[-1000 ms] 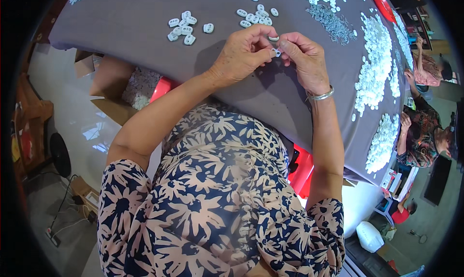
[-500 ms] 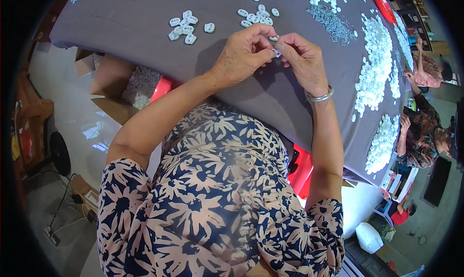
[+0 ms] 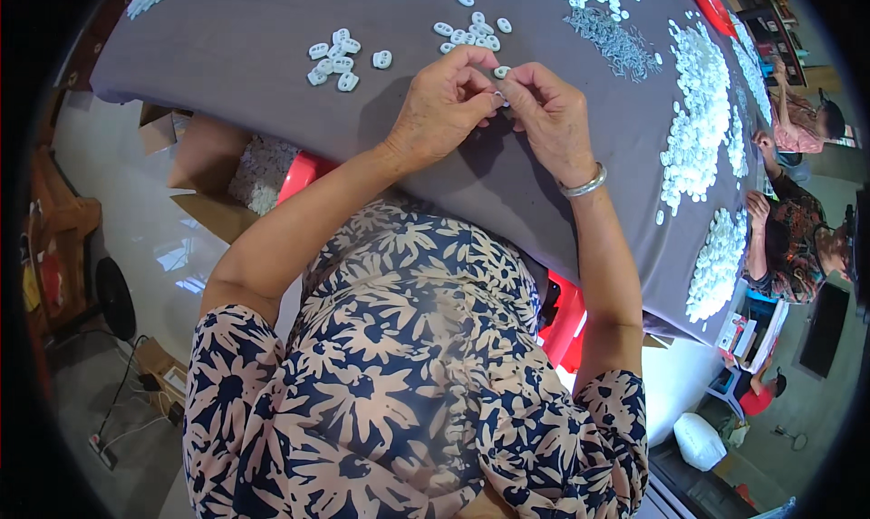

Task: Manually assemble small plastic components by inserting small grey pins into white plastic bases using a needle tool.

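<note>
My left hand (image 3: 444, 102) and my right hand (image 3: 555, 120) meet above the table, each closed in a pinch. Between their fingertips is a small white oval plastic piece (image 3: 501, 71), which looks like a cord lock part. Just below it, a second small whitish part shows between the thumbs, mostly covered by fingers. On the cloth beyond my hands lies a loose group of white two-hole cord locks (image 3: 468, 37). Another such group (image 3: 336, 58) lies farther left, with a single cord lock (image 3: 381, 59) beside it. A bracelet (image 3: 584, 183) circles my right wrist.
Brown cloth (image 3: 245, 57) covers the table. Small grey metal pieces, perhaps springs (image 3: 612, 43), lie in a heap at the far right, near large piles of white parts (image 3: 696, 120). A red tray (image 3: 712, 7) stands behind. An open carton (image 3: 213, 152) sits low left. Co-workers sit along the right side.
Both hands appear slightly farther left, still together. The white oval piece between the fingertips has turned and shows more of its face. The view has shifted a little.
</note>
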Motion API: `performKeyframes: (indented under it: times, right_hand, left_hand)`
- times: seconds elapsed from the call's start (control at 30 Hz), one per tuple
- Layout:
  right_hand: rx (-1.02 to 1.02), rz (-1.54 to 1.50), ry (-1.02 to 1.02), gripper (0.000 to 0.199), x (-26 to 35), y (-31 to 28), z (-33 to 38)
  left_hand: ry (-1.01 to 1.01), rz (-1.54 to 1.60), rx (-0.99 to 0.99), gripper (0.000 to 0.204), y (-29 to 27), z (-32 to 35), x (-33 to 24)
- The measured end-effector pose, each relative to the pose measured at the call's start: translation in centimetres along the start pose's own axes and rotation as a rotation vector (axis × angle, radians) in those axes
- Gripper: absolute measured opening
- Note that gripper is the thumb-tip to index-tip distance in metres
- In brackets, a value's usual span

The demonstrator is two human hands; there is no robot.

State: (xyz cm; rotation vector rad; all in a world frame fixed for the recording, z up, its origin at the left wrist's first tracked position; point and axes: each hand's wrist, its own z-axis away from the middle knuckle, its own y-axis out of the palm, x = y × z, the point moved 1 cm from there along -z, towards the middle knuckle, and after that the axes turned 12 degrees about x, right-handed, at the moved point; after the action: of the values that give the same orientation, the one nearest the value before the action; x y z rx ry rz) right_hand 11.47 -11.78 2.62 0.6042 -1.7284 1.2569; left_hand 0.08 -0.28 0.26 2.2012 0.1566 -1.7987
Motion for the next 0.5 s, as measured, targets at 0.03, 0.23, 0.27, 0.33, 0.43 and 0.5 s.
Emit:
performKeyframes:
  times: [0.03, 0.23, 0.27, 0.33, 0.43, 0.5]
  right_hand:
    - [0.03, -0.089, 0.017, 0.015, 0.4, -0.1, 0.0]
    - [-0.241, -0.252, 0.053, 0.014, 0.1, -3.9, 0.0]
    - [-0.285, -0.164, 0.012, 0.013, -1.0, -4.8, 0.0]
    - [-0.271, -0.087, 0.009, 0.012, -2.5, -5.9, 0.3]
    - [-0.176, 0.054, -0.014, 0.011, -3.5, -6.4, 0.4]
    - [-0.098, 0.118, -0.032, 0.01, -3.5, -6.4, 0.5]
  left_hand:
    - [-0.013, 0.021, 0.015, 0.03, 0.0, 0.0, -0.1]
    - [0.003, -0.008, 0.005, 0.027, -1.0, -0.1, -0.9]
    - [0.013, -0.052, -0.001, 0.027, -1.2, -0.2, -0.9]
    - [0.004, -0.077, -0.022, 0.027, -1.4, -0.2, -1.0]
    - [-0.009, -0.09, -0.048, 0.027, -1.3, -0.3, -0.6]
    - [-0.013, -0.079, -0.049, 0.026, -1.2, -0.3, -0.4]
